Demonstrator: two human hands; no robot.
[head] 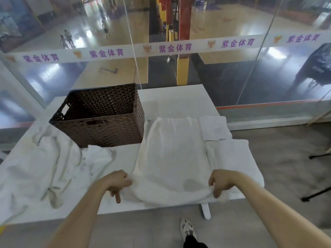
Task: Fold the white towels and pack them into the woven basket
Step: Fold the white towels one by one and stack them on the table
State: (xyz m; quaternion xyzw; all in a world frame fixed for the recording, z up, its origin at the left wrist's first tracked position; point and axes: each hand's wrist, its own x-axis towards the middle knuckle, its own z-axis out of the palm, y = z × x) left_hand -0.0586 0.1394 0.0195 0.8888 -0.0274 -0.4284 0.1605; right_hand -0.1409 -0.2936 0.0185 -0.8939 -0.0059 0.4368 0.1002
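A white towel (172,154) lies spread lengthwise on the white table (172,97), just right of the brown woven basket (100,115). My left hand (117,182) pinches the towel's near left corner, index finger pointing down. My right hand (221,181) grips the near right corner. The near edge is lifted a little off the table. The basket looks empty inside. A crumpled pile of white towels (41,167) lies at the left. Two folded white towels sit at the right, a small towel (214,127) further back and a larger towel (236,161) nearer me.
A glass wall with a printed white band (179,48) stands right behind the table. My shoe (188,230) is on the grey floor below the table's near edge. Black tripod legs (317,194) stand on the floor at the right.
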